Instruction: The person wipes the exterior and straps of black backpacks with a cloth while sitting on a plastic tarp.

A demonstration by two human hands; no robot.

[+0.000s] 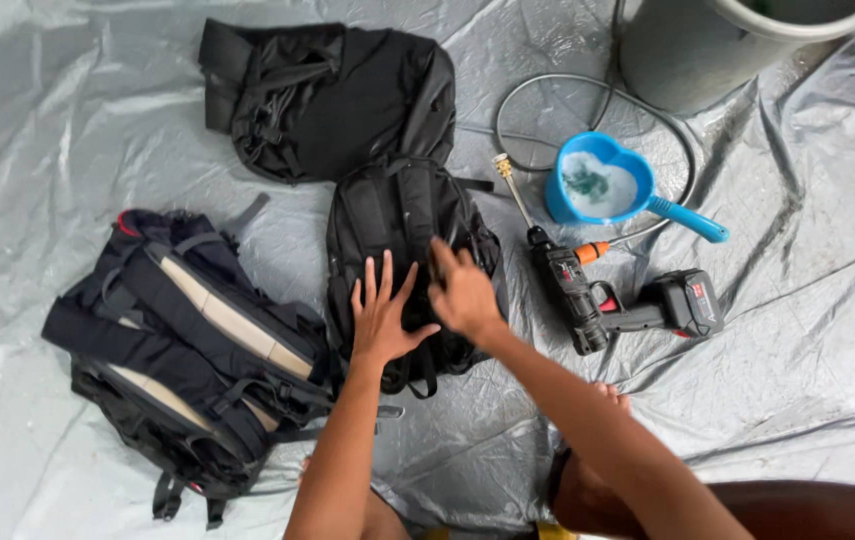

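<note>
Grey plastic tarp (pixel 67 100) spread flat, creased. Toward its left edge, black-and-tan backpack (pixel 182 355); toward the far edge, folded black bag (pixel 322 95) and grey bucket (pixel 692 45). At centre, black backpack (pixel 402 225), straps up. Right of it, cordless spray gun (pixel 597 295) lying beside blue heart-shaped scoop (pixel 602 190) with foam. Left hand (pixel 382 315) pressed flat, fingers spread, gripping nothing; right hand (pixel 462 290) resting open on same backpack.

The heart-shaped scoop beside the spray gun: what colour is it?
Blue, handle included; the scoop shows best in the head view.
</note>
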